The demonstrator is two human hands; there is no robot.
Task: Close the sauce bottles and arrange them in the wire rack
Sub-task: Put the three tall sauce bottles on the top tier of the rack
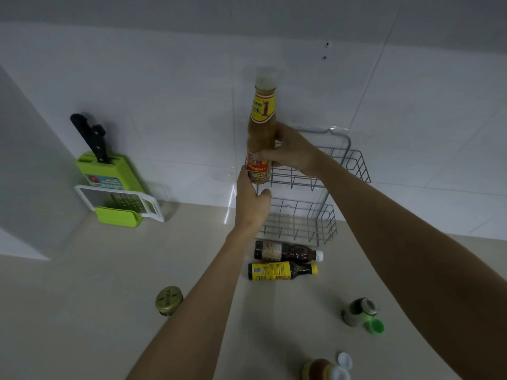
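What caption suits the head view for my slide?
Both hands set a tall sauce bottle into the wire rack's upper tier.

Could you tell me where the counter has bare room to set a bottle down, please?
The widest bare patch lies between the green knife block, the gold-lidded jar and the left forearm. Another lies right of the wire rack, above the green-capped bottle. It is crowded just below the rack, where the two lying bottles are.
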